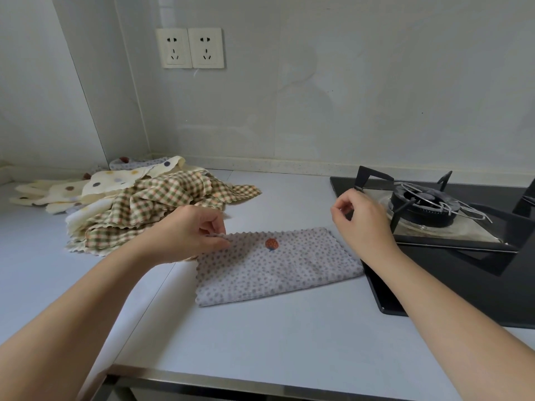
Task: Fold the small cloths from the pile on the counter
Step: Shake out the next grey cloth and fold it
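Left hand [191,230] pinches a corner of the grey dotted cloth [278,267]; right hand [362,218] is lifted off it.

The grey dotted cloth lies folded into a flat band on the counter [260,328], with an orange motif near its far edge. The left hand grips its far-left corner between thumb and forefinger, raising that corner slightly. The right hand hangs above the cloth's far-right corner, apart from it, fingers curled in with thumb against forefinger and no fabric seen between them. Left of and beyond the cloth sits the pile [139,209] of checked and spotted cloths, rumpled. Just right of the cloth is a black gas hob [434,209]; the cloth's right end touches its edge.
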Available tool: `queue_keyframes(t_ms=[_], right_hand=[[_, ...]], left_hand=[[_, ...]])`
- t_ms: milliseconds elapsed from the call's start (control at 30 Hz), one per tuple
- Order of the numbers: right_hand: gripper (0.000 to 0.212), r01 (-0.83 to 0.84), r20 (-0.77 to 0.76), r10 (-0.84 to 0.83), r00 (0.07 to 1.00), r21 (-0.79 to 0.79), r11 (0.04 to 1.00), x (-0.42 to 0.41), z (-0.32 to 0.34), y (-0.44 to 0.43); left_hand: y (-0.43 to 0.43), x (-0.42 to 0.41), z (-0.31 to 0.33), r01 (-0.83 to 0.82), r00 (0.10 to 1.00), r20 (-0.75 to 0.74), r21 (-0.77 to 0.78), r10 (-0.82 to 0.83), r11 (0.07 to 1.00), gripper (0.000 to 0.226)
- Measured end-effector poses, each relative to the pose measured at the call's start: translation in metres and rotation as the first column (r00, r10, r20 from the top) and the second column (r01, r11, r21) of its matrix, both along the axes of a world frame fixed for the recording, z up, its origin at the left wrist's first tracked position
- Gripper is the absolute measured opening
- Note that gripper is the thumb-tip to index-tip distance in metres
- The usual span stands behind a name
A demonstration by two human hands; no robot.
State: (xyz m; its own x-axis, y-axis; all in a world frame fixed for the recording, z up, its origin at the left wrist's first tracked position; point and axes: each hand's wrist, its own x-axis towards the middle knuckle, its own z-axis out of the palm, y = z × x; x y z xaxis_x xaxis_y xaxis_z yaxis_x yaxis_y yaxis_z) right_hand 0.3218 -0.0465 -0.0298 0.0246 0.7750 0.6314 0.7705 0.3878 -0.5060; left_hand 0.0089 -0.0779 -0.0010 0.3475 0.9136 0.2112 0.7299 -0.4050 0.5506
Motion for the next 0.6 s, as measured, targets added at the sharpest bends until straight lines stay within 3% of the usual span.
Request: queue_keyframes(t_ms=[67, 200, 267, 433, 600], right_hand=[[0.009, -0.076, -0.01, 0.076, 0.997, -0.063, 0.995, -0.001, 0.002, -0.003], [0.057, -0.322, 0.137, 0.367, 0.92, -0.266, 0.909, -0.014, 0.004, -0.015], [0.064, -0.415, 0.167, 0.471, 0.866, -0.286, 0.864, -0.026, 0.004, -0.02], [0.009, -0.452, 0.12, 0.495, 0.86, -0.268, 0.851, -0.024, 0.009, -0.018], [0.017, -0.316, 0.068, 0.366, 0.928, -0.373, 0.872, 0.006, 0.015, -0.017]], left_hand=[[-0.001, 0.001, 0.0, 0.007, 0.999, 0.032, -0.012, -0.007, 1.0, 0.016], [-0.007, 0.007, 0.011, 0.119, 0.973, 0.201, -0.015, -0.113, 0.993, 0.026], [-0.012, 0.013, 0.018, 0.18, 0.95, 0.26, -0.012, -0.171, 0.984, 0.024], [-0.014, 0.017, 0.023, 0.14, 0.953, 0.282, -0.076, -0.113, 0.987, 0.012], [-0.001, 0.011, 0.004, -0.158, 0.987, 0.005, -0.07, 0.159, 0.985, 0.014]])
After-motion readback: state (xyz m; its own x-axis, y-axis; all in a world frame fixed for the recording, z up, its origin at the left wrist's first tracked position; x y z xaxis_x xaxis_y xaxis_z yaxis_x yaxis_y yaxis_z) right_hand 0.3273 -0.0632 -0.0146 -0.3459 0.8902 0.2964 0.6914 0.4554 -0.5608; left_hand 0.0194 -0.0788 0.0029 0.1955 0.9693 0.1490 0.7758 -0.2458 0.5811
